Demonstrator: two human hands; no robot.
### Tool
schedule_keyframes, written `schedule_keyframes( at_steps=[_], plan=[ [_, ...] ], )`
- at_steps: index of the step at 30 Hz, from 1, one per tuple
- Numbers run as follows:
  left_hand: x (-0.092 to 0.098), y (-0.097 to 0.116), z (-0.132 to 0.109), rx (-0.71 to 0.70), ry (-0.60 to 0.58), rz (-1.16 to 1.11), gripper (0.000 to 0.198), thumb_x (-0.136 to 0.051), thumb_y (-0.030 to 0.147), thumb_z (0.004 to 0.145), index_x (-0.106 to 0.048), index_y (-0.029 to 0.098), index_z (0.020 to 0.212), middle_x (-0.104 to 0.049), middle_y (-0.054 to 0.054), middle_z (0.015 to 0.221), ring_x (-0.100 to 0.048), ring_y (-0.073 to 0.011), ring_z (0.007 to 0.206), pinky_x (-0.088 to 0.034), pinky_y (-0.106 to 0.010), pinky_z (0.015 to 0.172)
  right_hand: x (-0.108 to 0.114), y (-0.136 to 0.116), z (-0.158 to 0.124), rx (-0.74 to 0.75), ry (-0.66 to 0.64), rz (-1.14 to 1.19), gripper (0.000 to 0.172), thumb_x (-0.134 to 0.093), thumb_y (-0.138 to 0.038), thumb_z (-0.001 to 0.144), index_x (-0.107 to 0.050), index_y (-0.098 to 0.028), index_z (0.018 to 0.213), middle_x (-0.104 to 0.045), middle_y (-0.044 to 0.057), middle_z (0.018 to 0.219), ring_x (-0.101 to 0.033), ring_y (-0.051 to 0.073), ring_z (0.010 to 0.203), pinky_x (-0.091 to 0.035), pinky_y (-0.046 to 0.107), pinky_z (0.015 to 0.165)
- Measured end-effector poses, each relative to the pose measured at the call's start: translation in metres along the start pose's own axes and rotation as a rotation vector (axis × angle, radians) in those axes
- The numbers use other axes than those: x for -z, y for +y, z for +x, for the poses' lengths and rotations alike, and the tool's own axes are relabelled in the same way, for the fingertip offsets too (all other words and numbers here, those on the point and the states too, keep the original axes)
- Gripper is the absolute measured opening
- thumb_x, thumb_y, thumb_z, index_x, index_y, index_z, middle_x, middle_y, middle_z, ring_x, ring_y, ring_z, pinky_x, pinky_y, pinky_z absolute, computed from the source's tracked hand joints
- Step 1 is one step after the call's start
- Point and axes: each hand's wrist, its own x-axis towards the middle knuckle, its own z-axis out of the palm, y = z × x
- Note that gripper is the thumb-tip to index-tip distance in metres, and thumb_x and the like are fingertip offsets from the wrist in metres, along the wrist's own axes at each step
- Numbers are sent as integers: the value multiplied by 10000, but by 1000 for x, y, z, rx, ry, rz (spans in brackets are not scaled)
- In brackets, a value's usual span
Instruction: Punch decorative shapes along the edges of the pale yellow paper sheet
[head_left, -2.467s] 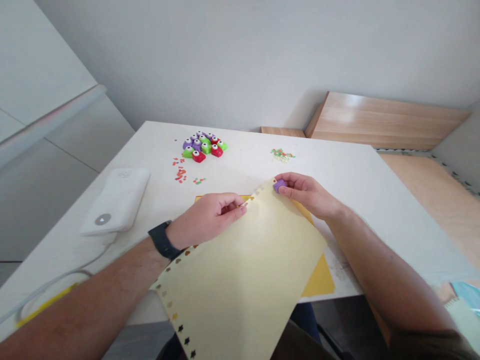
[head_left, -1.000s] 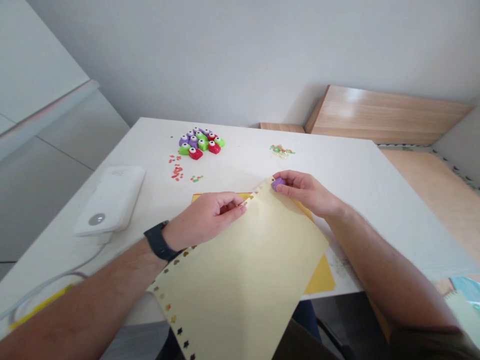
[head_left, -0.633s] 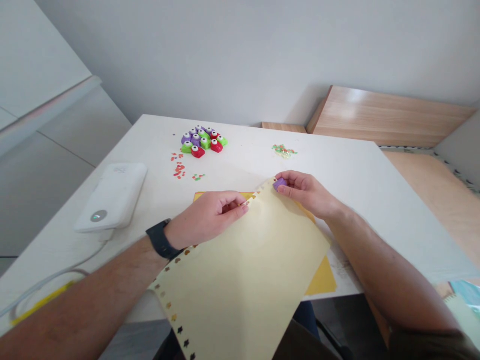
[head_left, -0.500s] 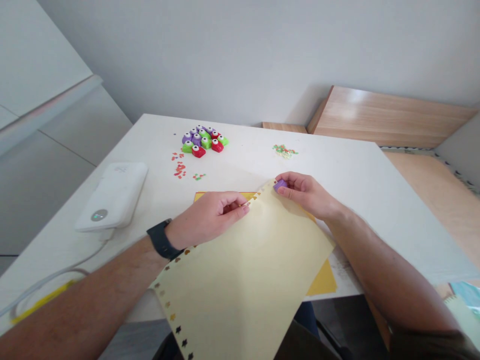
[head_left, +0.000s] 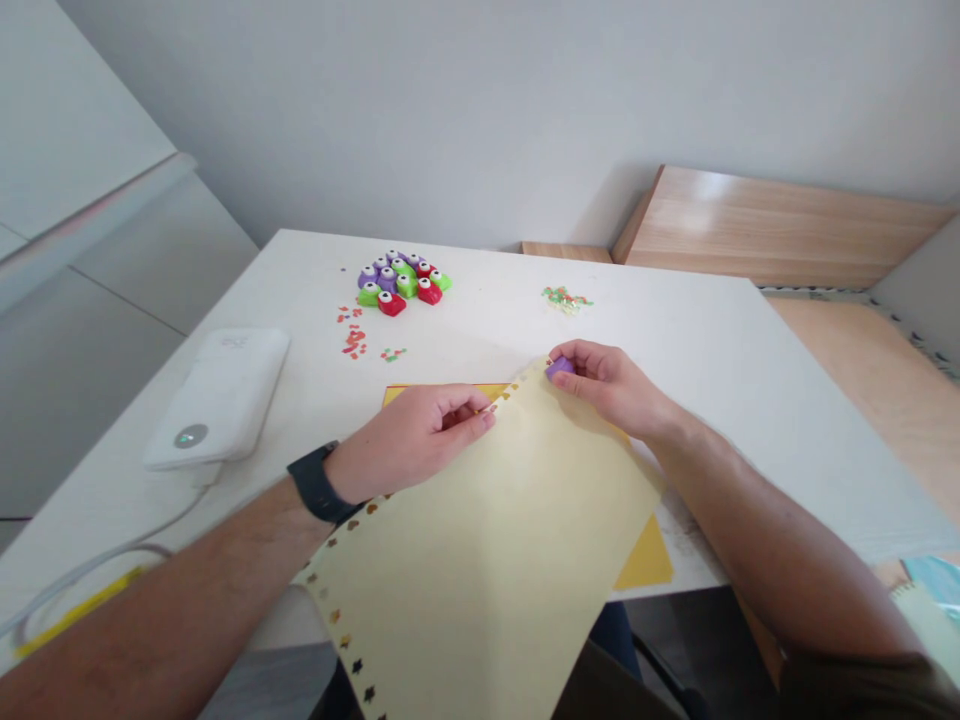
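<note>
A pale yellow sheet of paper point(head_left: 480, 540) slants across the table's front, with small shapes cut out along its left and upper edges. My left hand point(head_left: 420, 430) pinches the upper edge between thumb and fingers. At the sheet's top corner, my right hand point(head_left: 604, 385) is closed around a small purple craft punch point(head_left: 559, 369), which sits on the paper's edge. Under the paper lies a darker yellow sheet point(head_left: 646, 560), partly covered. Farther back stands a cluster of purple, green and red punches point(head_left: 405, 282) with white-and-black eye-like tops.
A white power bank point(head_left: 221, 395) with a cable lies at the left, near a yellow item point(head_left: 79, 610). Red paper bits point(head_left: 354, 341), green bits point(head_left: 392, 354) and another mixed pile point(head_left: 566, 299) lie on the white table point(head_left: 480, 325). A wooden panel point(head_left: 780, 225) stands behind at right.
The view has shifted slightly, moving the table items a little to the left. Both hands keep the same hold on the paper and the purple punch.
</note>
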Motion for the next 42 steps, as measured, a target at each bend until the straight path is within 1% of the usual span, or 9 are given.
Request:
schedule_keyframes(
  at_steps=[6, 12, 16, 19, 22, 28, 37, 42],
  plan=[
    [0, 1, 0, -4, -6, -5, 370, -547, 527, 1034, -690, 200, 935, -709, 1, 814, -635, -171, 730, -443, -265, 646, 0, 2, 1, 3, -6, -13, 348, -804, -466, 842, -685, -210, 1045, -641, 18, 906, -536, 157, 756, -435, 299, 664],
    [0, 1, 1, -25, 15, 17, 370, -550, 525, 1025, -692, 203, 912, -713, 1, 799, -631, -169, 709, -449, -257, 642, -2, 2, 2, 1, 32, -52, 345, -802, -480, 833, -677, -218, 1019, -609, 5, 847, -495, 154, 721, -399, 294, 632],
    [0, 1, 1, -16, 12, 7, 364, -556, 525, 1026, -693, 206, 919, -716, 4, 804, -637, -167, 713, -447, -256, 642, -2, 4, 4, -2, 28, -70, 347, -792, -482, 842, -674, -218, 1033, -601, -2, 836, -489, 151, 712, -388, 296, 635],
    [1, 2, 0, -2, 2, 5, 364, -553, 527, 1030, -693, 204, 936, -716, 1, 810, -640, -169, 716, -446, -260, 642, -1, 6, 5, 23, 17, -71, 345, -780, -480, 862, -671, -218, 1058, -607, -3, 855, -496, 149, 726, -391, 296, 654],
    [1, 2, 0, 1, 17, 18, 365, -555, 528, 1028, -695, 203, 940, -717, -1, 813, -643, -172, 721, -449, -265, 649, 0, 7, 5, 35, 18, -48, 387, -781, -498, 867, -662, -217, 1105, -619, 0, 887, -513, 150, 748, -403, 294, 671],
    [2, 4, 0, 22, 16, -2, 361, -566, 527, 1020, -700, 199, 951, -744, -13, 855, -677, -188, 759, -476, -277, 677, 2, 7, 2, 9, -29, 6, 459, -790, -537, 869, -663, -219, 1175, -655, 18, 953, -561, 161, 786, -444, 297, 692],
    [2, 1, -1, 32, 11, -17, 379, -549, 542, 1032, -707, 201, 986, -754, -23, 895, -694, -200, 799, -487, -284, 694, 6, 9, 0, -26, -43, 114, 479, -812, -525, 870, -678, -230, 1223, -693, 43, 1039, -624, 181, 839, -496, 320, 738],
    [3, -1, 0, 32, 22, -27, 378, -556, 546, 1029, -712, 204, 980, -756, -21, 889, -694, -198, 796, -488, -280, 688, 8, 7, -1, -53, -19, 138, 453, -815, -514, 871, -686, -233, 1203, -696, 36, 1015, -626, 181, 830, -493, 325, 748]
  ],
)
